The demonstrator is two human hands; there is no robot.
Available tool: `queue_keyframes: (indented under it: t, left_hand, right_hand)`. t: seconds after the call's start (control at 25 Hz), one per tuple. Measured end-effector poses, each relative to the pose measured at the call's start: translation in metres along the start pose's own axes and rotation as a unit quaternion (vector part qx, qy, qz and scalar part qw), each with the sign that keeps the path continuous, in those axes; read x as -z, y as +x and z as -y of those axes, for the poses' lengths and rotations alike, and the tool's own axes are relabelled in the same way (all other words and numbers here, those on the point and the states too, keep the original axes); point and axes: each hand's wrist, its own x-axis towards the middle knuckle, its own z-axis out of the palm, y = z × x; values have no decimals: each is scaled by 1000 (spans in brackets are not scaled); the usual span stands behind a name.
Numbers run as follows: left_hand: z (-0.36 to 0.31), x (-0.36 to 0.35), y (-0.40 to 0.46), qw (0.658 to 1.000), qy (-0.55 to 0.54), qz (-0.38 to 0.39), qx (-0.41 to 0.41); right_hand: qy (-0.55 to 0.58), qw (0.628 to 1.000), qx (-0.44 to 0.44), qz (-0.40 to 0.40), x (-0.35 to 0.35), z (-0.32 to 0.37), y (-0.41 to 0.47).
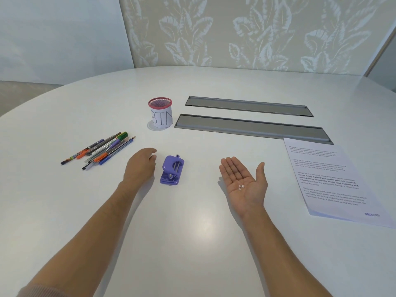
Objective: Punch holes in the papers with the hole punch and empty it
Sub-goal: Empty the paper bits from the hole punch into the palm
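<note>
1. Cupping a few tiny paper dots (240, 187) in its upturned palm, the right hand (244, 183) lies flat and released, fingers straight and pointing toward 12 o'clock, thumb spread to 2 o'clock. Nothing is gripped; the dots just rest on the palm.
2. The left hand (140, 166) hovers or rests palm-down on the surface (192, 232), fingers loosely curled and holding nothing, just beside the punch (171, 170) but apart from it.
3. The punch, purple, sits on the surface at about 3 o'clock from the left hand and 9 o'clock from the right. Its long axis runs roughly 12 to 6. It looks tipped or opened, with metal pins showing, though I cannot tell its exact pose.
4. The relation the coming move turns on: the bin (160, 113), a red-rimmed cup lettered BIN, stands upright at about 11 o'clock from the right hand, well apart, beyond the punch. The left hand is nearer the bin, but the right hand carries the dots.
5. I judge the emptying nearly done: what remains is carrying the palm level to the bin's mouth and tipping it there. The dots are light and loose; a tilt or draught could scatter them.
6. The papers (334, 185) lie at 3 o'clock from the right hand; pens (100, 150) at 10 o'clock from the left.
</note>
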Motion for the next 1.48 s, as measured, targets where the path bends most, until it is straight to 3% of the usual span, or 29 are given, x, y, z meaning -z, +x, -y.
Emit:
queue_keyframes:
  t: [0.32,0.84,1.12,1.28,1.48]
  left_hand:
    - [12,-15,32,990,110,50,-69]
    - [14,-24,59,990,113,63,-59]
    - [13,-25,59,989,121,64,-62]
    - [13,-25,61,988,127,67,-64]
    - [14,-26,59,989,117,54,-70]
  right_hand:
    - [-13,1000,15,3,-35,-18,40]
    - [-79,996,18,42,-155,-68,182]
    - [-189,979,37,69,-221,-81,247]
    - [-321,942,35,91,-250,-100,261]
    - [-517,842,56,146,-266,-118,258]
